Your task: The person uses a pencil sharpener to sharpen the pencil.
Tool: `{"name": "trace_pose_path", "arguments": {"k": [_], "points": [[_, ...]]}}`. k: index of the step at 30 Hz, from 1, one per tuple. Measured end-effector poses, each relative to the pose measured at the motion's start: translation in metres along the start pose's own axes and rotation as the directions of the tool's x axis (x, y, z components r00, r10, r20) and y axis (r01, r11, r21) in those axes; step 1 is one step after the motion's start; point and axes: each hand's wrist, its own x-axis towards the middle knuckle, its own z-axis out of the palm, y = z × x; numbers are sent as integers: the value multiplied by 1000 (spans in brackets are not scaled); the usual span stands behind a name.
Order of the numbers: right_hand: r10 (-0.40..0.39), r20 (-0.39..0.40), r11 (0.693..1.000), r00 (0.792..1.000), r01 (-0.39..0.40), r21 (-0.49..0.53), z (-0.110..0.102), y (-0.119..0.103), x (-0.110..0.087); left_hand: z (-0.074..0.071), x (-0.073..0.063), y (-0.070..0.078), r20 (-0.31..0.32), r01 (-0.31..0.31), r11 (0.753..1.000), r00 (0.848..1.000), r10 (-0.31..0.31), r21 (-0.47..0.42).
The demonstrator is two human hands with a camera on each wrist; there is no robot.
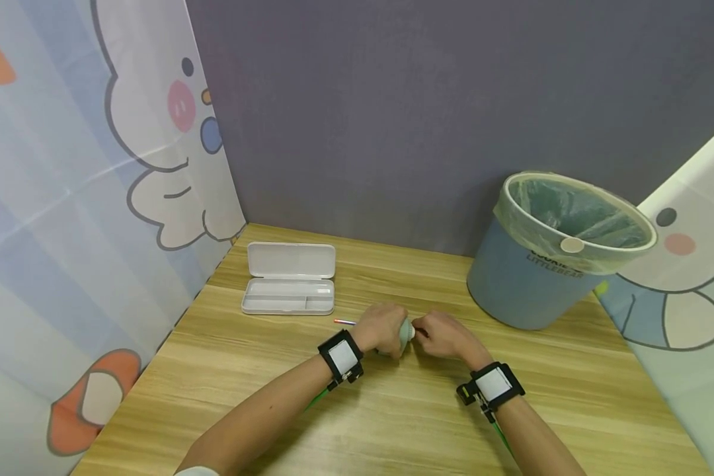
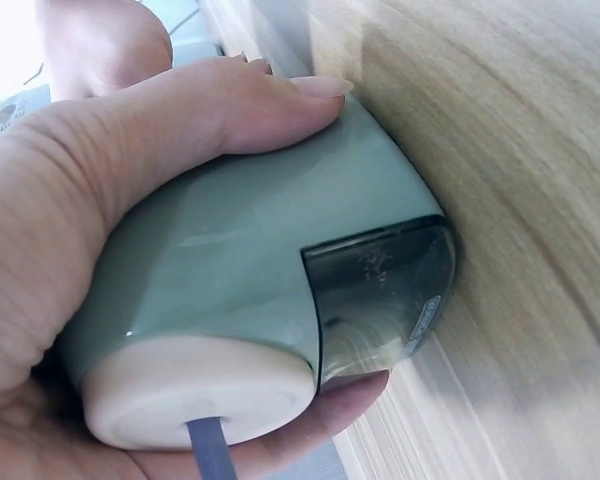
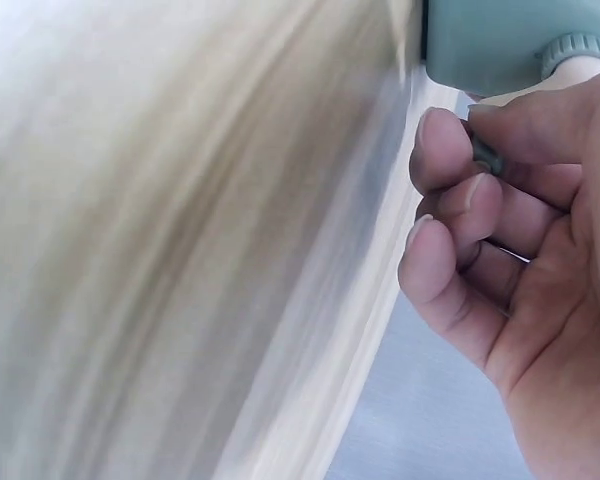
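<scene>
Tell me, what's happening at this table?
A person's left hand grips a green pencil sharpener, with a pencil in its pale end. The right hand pinches a small green knob at the opposite end, apparently its crank. An open white case lies behind to the left, a lined bin to the right.

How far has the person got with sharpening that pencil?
Done: the pencil is in the sharpener. In hand: the left grip holds the sharpener; the right grip pinches a small green knob. To do, probably: turning, then pulling the pencil out; its tip is hidden.
</scene>
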Motion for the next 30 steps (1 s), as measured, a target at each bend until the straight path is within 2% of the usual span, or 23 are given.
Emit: {"name": "trace_pose_path", "arguments": {"k": [9,21,30], "points": [[0,6,1000,1000,0,-6,4,-1,-2,0,2,-1,-5,8,1000,1000,-8,-4],[44,37,992,998,-48,113,12,-4,-10,1,0,2,-9,34,999,999,-34,-26],[20,5,994,1000,-21,108,14,-8,-15,3,-1,2,-22,43,998,999,-44,-54]]}}
